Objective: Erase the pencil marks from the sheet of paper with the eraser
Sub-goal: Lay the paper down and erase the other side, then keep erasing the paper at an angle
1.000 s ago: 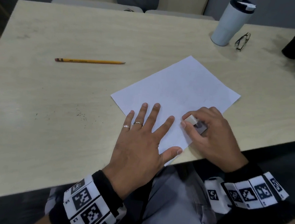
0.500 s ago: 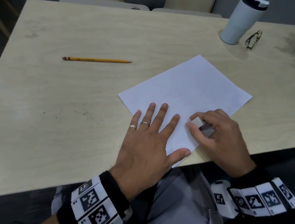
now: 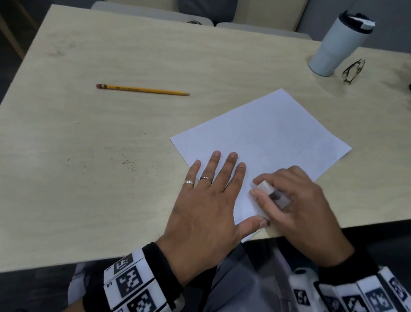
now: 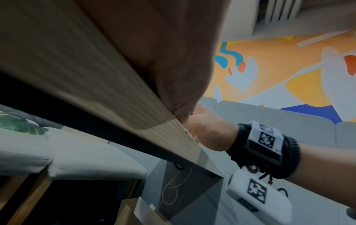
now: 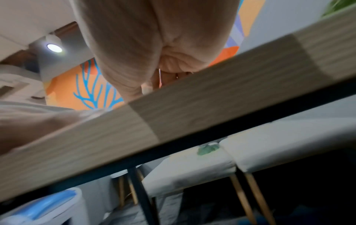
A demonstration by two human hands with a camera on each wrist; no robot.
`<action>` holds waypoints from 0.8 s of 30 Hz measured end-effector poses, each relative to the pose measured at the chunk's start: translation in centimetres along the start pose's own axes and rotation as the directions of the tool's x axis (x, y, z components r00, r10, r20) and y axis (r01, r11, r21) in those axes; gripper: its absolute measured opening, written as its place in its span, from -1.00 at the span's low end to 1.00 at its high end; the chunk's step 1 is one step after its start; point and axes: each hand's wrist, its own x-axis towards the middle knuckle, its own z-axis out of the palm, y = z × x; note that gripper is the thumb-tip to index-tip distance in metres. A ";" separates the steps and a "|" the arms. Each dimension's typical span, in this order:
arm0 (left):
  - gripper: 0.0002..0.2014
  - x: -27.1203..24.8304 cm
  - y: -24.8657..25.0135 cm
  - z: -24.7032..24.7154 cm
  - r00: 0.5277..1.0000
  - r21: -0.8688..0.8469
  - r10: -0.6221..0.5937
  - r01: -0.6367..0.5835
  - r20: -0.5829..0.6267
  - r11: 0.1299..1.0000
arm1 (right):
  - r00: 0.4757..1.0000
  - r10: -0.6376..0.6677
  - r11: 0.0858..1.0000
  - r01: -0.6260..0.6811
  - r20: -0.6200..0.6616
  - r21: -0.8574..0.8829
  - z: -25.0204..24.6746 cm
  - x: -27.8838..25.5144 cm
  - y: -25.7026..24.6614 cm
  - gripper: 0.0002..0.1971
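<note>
Pinching the eraser point(image 3: 268, 191) in my right hand point(image 3: 299, 209) at the lower right of the sheet of paper point(image 3: 270, 136), I see unrubbed paper toward the upper right, my flat, spread left hand point(image 3: 207, 205) pinning it alongside.

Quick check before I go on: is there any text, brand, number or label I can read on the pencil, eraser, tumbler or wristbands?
Pencil: dark print along the barrel, too small to read.
Eraser in the right hand: dark sleeve, blurred, nothing readable.
Tumbler: no text visible.
Wristbands: black-and-white square code markers with tiny characters beside them, too small to read surely.
Sheet of paper: no words readable.
</note>
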 end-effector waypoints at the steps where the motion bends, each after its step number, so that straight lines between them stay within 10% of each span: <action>1: -0.03 0.0 0.0 0.0 1.000 0.000 0.002 -0.002 0.003 1.000 | 1.000 -0.001 1.000 0.001 0.005 0.009 0.3 -0.1 0.1 -0.90; 24: -0.18 -0.7 0.3 -0.5 0.999 -0.010 0.033 -0.033 -0.014 0.999 | 0.965 0.220 0.973 -0.207 -0.144 0.102 0.2 -0.7 1.3 -0.98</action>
